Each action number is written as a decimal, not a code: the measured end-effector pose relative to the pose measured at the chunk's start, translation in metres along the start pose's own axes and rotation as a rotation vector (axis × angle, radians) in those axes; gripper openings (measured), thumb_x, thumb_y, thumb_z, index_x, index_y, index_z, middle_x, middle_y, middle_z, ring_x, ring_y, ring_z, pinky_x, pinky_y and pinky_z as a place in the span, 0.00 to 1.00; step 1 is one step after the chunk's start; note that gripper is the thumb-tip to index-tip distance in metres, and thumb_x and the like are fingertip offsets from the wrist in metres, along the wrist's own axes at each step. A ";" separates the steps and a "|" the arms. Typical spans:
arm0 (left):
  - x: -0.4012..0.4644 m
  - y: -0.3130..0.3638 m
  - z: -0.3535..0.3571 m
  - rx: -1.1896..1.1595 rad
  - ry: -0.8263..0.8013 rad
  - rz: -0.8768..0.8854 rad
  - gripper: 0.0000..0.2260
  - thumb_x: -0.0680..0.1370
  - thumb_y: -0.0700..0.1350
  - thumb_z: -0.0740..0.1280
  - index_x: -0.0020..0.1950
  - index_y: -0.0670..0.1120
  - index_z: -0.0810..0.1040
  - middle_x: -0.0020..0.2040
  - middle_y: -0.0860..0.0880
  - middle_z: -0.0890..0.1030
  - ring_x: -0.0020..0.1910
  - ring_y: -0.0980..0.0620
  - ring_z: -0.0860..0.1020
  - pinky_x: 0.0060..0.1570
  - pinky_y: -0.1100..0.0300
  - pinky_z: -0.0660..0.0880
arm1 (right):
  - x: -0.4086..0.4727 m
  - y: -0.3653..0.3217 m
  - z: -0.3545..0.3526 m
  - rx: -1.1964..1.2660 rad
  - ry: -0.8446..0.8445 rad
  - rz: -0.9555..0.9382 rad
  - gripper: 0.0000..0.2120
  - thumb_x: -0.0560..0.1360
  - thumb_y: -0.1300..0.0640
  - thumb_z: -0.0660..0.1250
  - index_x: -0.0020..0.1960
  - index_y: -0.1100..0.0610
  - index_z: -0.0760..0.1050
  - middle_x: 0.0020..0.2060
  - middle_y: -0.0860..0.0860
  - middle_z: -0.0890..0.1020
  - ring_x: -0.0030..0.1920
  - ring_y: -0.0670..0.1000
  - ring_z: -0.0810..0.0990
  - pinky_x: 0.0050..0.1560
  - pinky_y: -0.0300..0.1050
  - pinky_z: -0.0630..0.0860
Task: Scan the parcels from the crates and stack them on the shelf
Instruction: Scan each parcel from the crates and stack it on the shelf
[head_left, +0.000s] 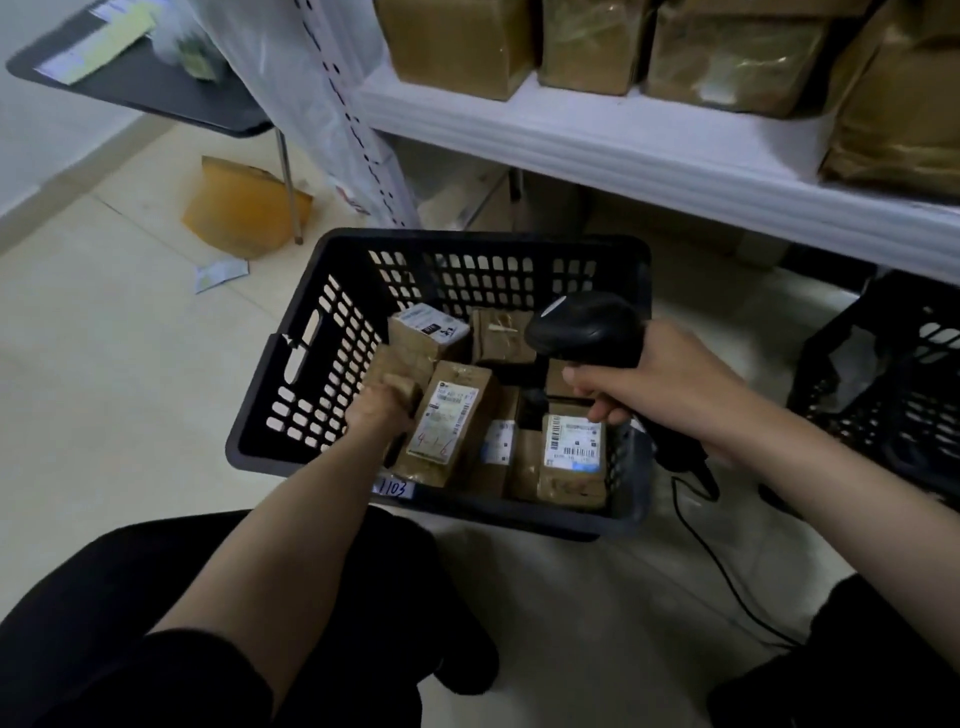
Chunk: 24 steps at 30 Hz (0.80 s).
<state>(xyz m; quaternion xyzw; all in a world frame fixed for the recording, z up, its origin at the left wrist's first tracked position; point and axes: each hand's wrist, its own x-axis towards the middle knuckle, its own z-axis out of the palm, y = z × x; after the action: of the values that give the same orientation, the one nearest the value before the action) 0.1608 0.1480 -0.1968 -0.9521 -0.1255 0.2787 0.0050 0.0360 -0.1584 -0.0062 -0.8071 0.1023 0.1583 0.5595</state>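
The labelled parcel (448, 422) stands tilted against the near wall of the black crate (291, 358), label up, likely so the scanner (587, 327) can read it. The left hand (382, 410) grips its left edge; the right hand (644, 384) is closed round the scanner handle above the crate's right side. More parcels crowd the crate floor. The shelf (623, 150) edge beyond carries stacked boxes, with little free room showing.

Both bare forearms reach forward and down; left hand (382, 410) curled, gripping parcel (451, 423); right hand (641, 376) wrapped around scanner (587, 327) handle
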 end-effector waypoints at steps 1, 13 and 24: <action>0.000 0.000 0.000 -0.010 0.012 -0.001 0.24 0.75 0.51 0.76 0.67 0.43 0.75 0.60 0.44 0.80 0.60 0.44 0.80 0.52 0.51 0.77 | -0.001 0.001 -0.001 0.001 -0.002 -0.001 0.02 0.75 0.56 0.75 0.46 0.54 0.83 0.38 0.52 0.87 0.37 0.49 0.87 0.33 0.36 0.78; -0.071 0.022 -0.141 -0.175 0.085 0.212 0.21 0.77 0.50 0.74 0.65 0.41 0.76 0.60 0.42 0.80 0.51 0.47 0.77 0.47 0.54 0.77 | -0.015 -0.023 -0.011 0.127 0.037 -0.081 0.04 0.76 0.58 0.74 0.48 0.59 0.83 0.41 0.56 0.87 0.37 0.51 0.86 0.37 0.41 0.80; -0.224 0.068 -0.174 -0.902 -0.124 0.645 0.22 0.75 0.49 0.76 0.64 0.44 0.74 0.54 0.43 0.86 0.54 0.47 0.85 0.58 0.45 0.81 | -0.044 -0.022 -0.034 0.482 0.291 -0.125 0.12 0.75 0.55 0.76 0.57 0.54 0.83 0.52 0.52 0.87 0.54 0.51 0.85 0.55 0.53 0.84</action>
<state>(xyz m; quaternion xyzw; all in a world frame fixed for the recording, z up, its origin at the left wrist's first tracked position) 0.0874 0.0383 0.0636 -0.8319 0.0655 0.2402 -0.4960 0.0072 -0.1832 0.0409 -0.6699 0.1663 -0.0228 0.7232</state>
